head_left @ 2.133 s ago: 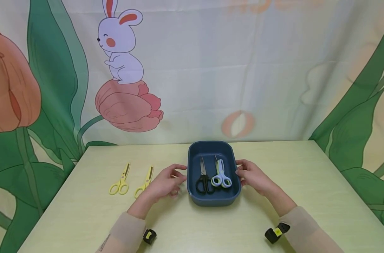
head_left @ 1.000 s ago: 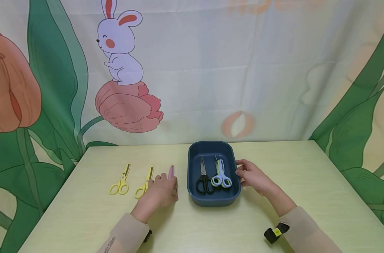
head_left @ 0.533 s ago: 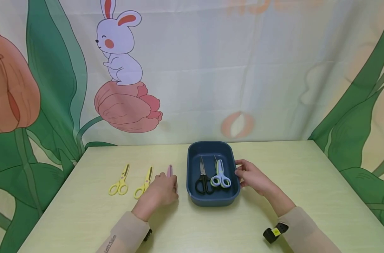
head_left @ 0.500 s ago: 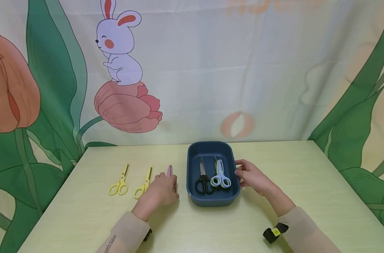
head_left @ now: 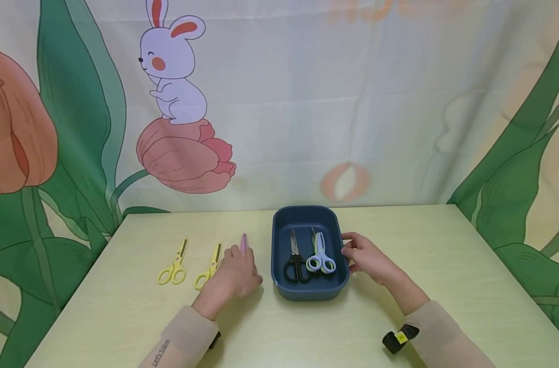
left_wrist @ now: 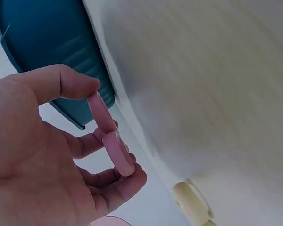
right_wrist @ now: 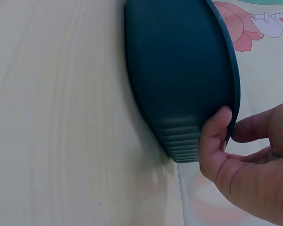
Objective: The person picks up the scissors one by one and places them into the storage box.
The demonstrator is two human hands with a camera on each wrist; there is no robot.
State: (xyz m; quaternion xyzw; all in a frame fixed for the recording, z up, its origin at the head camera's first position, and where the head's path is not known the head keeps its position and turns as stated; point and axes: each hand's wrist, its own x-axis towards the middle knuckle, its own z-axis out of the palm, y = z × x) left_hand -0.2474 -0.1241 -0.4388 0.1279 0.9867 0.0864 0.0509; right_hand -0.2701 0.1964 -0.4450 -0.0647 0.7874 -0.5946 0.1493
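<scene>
My left hand [head_left: 237, 271] grips pink scissors [head_left: 244, 243] by the handles, with the blades pointing away. In the left wrist view, the pink handle loops [left_wrist: 117, 153] sit between the thumb and the curled fingers. My right hand [head_left: 369, 258] holds the right side of a dark blue box [head_left: 279, 283]. In the right wrist view, one digit lies on the outer wall [right_wrist: 179, 61] and another passes behind the rim. Inside the box lie black-handled scissors [head_left: 297, 268] and light blue scissors [head_left: 321, 258], which partly cover another pair with green on it.
Two yellow scissors lie on the table at the left: the outer yellow pair [head_left: 173, 268] and the inner yellow pair [head_left: 211, 268], close to my left wrist. A printed cloth [head_left: 279, 102] hangs behind the pale table [head_left: 104, 306].
My left hand has moved left from the box's side to the pink scissors and taken hold of them. Their tip has shifted slightly away and left. My right hand stays at the box.
</scene>
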